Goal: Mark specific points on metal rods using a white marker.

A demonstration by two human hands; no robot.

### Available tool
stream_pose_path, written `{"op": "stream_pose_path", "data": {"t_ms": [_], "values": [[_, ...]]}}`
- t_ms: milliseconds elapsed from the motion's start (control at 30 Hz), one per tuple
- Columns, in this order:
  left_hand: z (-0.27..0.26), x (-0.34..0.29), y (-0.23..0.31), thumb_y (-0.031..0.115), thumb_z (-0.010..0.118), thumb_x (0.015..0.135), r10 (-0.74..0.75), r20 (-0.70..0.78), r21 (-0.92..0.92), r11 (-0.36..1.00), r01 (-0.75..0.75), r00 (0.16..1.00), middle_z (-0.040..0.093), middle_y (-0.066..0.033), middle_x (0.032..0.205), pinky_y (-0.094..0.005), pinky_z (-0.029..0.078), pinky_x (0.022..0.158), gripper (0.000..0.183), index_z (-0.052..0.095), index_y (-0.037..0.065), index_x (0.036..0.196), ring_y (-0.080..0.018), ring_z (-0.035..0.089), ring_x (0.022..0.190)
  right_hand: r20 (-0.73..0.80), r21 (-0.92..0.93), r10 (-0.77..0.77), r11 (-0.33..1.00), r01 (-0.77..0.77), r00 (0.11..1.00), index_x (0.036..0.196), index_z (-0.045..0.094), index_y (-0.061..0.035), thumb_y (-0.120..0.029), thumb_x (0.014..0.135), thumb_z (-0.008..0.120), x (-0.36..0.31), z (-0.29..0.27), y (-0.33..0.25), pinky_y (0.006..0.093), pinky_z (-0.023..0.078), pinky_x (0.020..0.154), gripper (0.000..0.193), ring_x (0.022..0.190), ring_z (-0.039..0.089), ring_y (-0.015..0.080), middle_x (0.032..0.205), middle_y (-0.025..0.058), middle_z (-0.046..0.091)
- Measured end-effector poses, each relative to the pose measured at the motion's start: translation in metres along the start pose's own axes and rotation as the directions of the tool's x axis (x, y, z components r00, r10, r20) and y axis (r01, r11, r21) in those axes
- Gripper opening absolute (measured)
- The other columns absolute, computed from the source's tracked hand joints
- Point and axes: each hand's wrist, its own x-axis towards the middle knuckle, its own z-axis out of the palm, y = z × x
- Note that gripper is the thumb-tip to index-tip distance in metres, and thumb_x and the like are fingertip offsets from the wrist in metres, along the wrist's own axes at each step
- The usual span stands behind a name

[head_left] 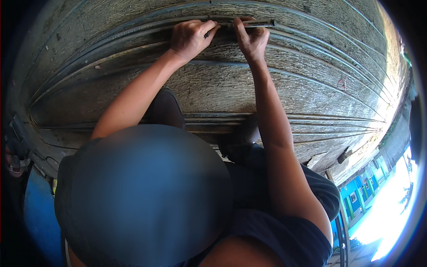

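Both my arms reach to the far side over several long, thin metal rods point(307, 39) lying on a rough, grooved concrete floor point(213, 84). My right hand point(251, 41) is closed round a slim marker point(266, 23), whose dark end points right, in line with the rods. Just left of it, my left hand point(191, 38) is closed with fingertips pinched together. A small black piece sticks out between those fingers, too small to name. A short gap separates the two hands.
More rods point(311, 118) run across the floor nearer to me, beside my dark boots point(167, 109). A blue surface point(40, 213) stands at the lower left. A blurred round dark shape point(147, 196) hides the lower middle. Bright daylight enters at the right.
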Motion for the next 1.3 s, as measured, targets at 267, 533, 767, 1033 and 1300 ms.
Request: {"op": "stream_pose_path", "data": {"t_ms": [267,533,767,1033,1300], "values": [[-0.002,0.0,0.002,0.025,0.081,0.084,-0.012,0.013,0.017,1.0,0.012,1.0,0.064,-0.0045,0.058,-0.0356,0.05,0.047,0.013,0.073,0.015,0.084,-0.0231,0.066,0.053,0.003,0.028,-0.031,0.999,0.031,1.0,0.092,0.075,0.0019,-0.026,0.092,0.074,0.0,0.001,-0.002,0.0274,0.051,0.06,0.028,0.062,0.062,0.0087,0.066,0.0043,0.07],[-0.001,0.0,0.001,0.025,0.08,0.084,0.008,-0.003,0.01,1.0,-0.008,1.0,0.063,-0.0033,0.057,-0.0347,0.049,0.046,0.012,0.072,0.016,0.084,-0.0214,0.065,0.051,-0.004,0.014,-0.04,0.999,0.04,0.999,0.088,0.076,0.0009,-0.022,0.091,0.073,0.001,0.0,-0.006,0.0291,0.055,0.06,0.023,0.062,0.071,0.0148,0.067,0.008,0.073],[0.002,-0.002,-0.002,0.023,0.08,0.085,0.025,-0.007,0.022,0.999,-0.025,1.0,0.063,-0.0038,0.058,-0.0341,0.049,0.045,0.009,0.075,0.015,0.087,-0.0217,0.064,0.05,-0.002,0.018,-0.001,1.0,0.001,1.0,0.09,0.077,0.0014,-0.024,0.091,0.073,0.0,0.0,0.0,0.0296,0.055,0.061,0.026,0.062,0.071,0.0145,0.068,0.0089,0.073],[0.002,-0.002,-0.002,0.024,0.08,0.085,0.027,-0.008,0.019,0.999,-0.026,1.0,0.062,-0.0032,0.057,-0.0334,0.048,0.045,0.009,0.075,0.016,0.086,-0.0211,0.063,0.05,-0.033,0.102,0.044,0.994,-0.04,0.998,0.09,0.076,0.0007,-0.027,0.092,0.073,0.001,0.003,0.002,0.0299,0.056,0.065,0.028,0.067,0.072,0.0147,0.073,0.0084,0.075],[0.003,-0.002,-0.002,0.024,0.08,0.085,0.025,-0.01,0.026,0.999,-0.025,1.0,0.061,-0.0029,0.057,-0.0333,0.048,0.045,0.009,0.076,0.016,0.086,-0.0211,0.063,0.049,-0.036,0.091,0.026,0.996,-0.023,0.999,0.09,0.075,-0.0001,-0.028,0.093,0.072,0.001,0.005,0.004,0.0304,0.056,0.066,0.029,0.068,0.073,0.0153,0.074,0.0086,0.075]]}}
